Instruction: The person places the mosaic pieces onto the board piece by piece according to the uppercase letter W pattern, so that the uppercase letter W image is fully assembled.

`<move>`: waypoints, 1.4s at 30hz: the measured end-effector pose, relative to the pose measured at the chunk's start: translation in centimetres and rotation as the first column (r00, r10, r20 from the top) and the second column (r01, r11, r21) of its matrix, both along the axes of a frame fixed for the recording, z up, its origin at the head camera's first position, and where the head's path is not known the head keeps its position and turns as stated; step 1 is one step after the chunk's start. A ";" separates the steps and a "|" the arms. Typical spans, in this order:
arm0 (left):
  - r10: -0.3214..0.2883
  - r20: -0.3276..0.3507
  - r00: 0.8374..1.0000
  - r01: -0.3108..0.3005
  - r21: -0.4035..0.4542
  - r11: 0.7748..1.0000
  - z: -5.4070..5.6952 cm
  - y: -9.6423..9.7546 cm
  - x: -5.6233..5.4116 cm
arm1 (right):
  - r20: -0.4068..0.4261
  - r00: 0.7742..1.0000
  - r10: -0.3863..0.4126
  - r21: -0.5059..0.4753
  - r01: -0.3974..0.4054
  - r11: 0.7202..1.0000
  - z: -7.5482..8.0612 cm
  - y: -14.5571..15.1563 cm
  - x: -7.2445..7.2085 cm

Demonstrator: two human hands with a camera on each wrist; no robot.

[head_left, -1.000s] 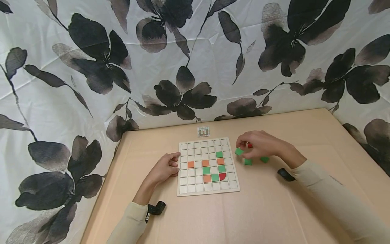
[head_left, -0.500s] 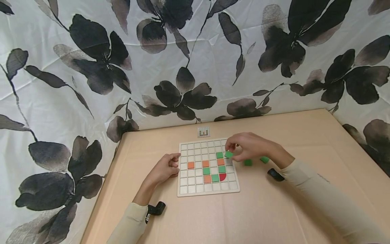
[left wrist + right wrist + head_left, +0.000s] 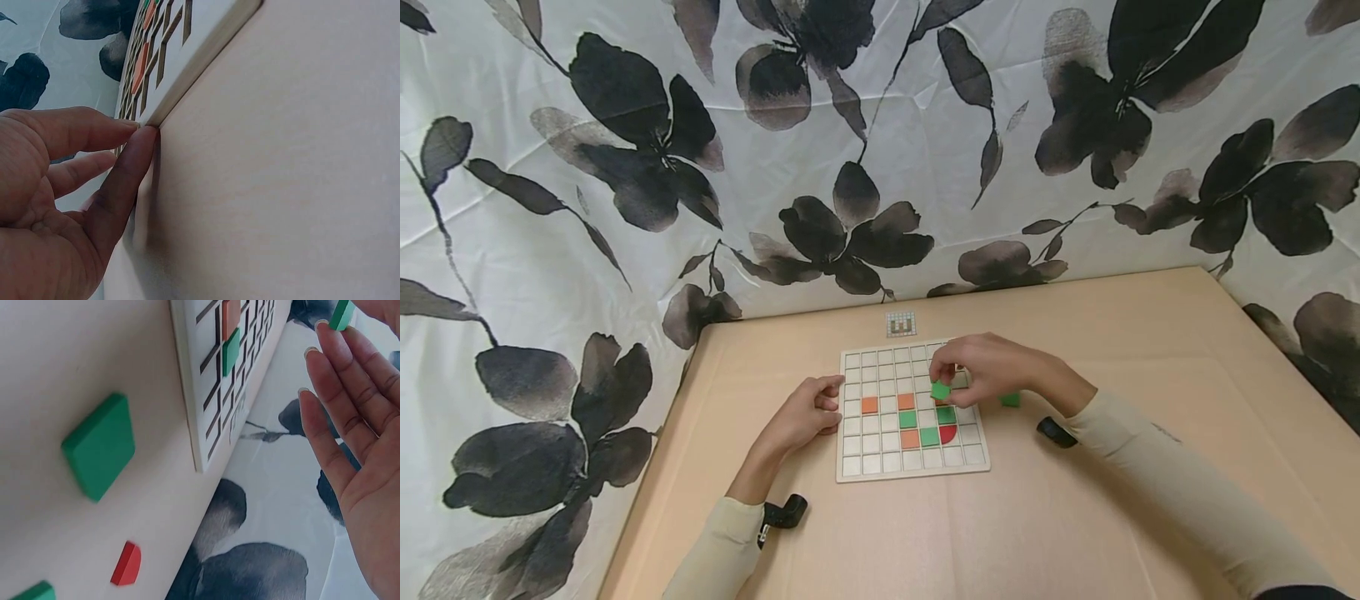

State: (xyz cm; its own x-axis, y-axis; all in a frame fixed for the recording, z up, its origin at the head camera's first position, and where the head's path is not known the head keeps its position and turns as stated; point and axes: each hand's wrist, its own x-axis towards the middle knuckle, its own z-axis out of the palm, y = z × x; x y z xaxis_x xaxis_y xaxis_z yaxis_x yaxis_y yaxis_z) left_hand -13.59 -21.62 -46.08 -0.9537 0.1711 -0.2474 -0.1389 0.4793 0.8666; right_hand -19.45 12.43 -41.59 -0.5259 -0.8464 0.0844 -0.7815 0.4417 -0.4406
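Observation:
My right hand pinches a green square tile between thumb and fingertips, held above the right part of the white grid board. In the right wrist view, the pinched green tile shows near the top edge, with the other fingers spread. My left hand touches the board's left edge with thumb and forefinger tips, also seen at the board's edge in the left wrist view. On the grid lie orange tiles, green tiles and a red rounded piece. The hand hides some squares.
Right of the board lies a loose green tile. The right wrist view shows a red curved piece and another green tile on the table. A small printed grid card lies behind the board. Floral cloth backs the table.
My right hand has lifted a green tile from beside the board and carried it left over the grid. My left hand has stayed at the board's left edge.

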 end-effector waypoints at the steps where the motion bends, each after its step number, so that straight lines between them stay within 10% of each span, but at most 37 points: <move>1: 0.000 0.000 1.000 0.000 0.001 1.000 0.0 0.0 0.0 | -0.007 1.000 0.010 -0.001 -0.010 1.000 -0.1 -0.2 0.0; 42: -0.022 0.005 1.000 0.022 0.017 1.000 -0.4 -0.5 -0.1 | 0.067 0.988 0.136 0.090 -0.142 0.986 -1.8 -7.3 1.5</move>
State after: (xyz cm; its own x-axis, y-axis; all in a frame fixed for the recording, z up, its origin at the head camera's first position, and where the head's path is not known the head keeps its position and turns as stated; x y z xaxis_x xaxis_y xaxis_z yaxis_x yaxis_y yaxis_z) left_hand -13.65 -22.16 -46.44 -0.9484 0.1965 -0.2488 -0.1325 0.4675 0.8740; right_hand -17.93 5.14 -43.34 -0.4041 -0.9143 -0.0280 -0.8114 0.3724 -0.4505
